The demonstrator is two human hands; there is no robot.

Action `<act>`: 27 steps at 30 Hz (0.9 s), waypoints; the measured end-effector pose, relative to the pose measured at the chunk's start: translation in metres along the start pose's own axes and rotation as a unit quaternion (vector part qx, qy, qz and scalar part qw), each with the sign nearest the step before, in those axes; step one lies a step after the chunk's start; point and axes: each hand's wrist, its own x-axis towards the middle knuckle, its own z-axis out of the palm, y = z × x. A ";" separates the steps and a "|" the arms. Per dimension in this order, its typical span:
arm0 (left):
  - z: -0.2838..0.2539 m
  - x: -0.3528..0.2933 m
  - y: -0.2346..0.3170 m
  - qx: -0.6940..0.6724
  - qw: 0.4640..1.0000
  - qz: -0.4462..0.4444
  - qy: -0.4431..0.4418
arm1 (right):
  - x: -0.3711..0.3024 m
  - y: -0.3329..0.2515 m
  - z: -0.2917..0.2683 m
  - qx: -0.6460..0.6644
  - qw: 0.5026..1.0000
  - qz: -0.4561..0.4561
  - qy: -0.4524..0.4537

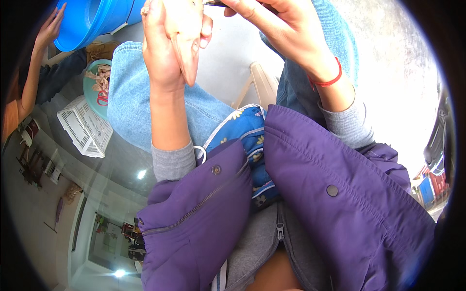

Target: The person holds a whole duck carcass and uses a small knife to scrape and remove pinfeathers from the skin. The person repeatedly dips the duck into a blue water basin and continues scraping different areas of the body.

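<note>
My left hand (164,63) is closed around a pale, plucked duck head (183,29). Its tapered beak points down toward my wrist, and the top of the piece is cut off by the upper edge and washed out by light. To the right, my right hand (286,29) pinches a thin dark metal tool (213,3), which looks like tweezers. The tool's tip lies close to the duck head; whether it touches cannot be made out. A red cord circles my right wrist. Both hands are raised above my knees in blue jeans.
At left stands a teal basin (89,92) holding pale poultry pieces and red-handled scissors (102,98). Beside it is a white plastic basket (82,127). Another person's hand (50,29) is by a blue bucket (92,22). A beige plastic stool (257,83) shows between my legs.
</note>
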 end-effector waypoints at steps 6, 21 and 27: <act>-0.010 0.010 -0.004 0.052 0.989 0.141 0.004 | -0.005 0.001 0.009 -0.020 1.000 -0.007 -0.004; -0.008 0.006 -0.016 0.028 0.978 0.169 0.122 | -0.005 -0.004 0.026 0.067 0.988 0.134 0.037; -0.010 0.004 -0.014 -0.011 0.978 0.170 0.120 | 0.010 -0.015 -0.001 0.331 0.905 0.260 -0.058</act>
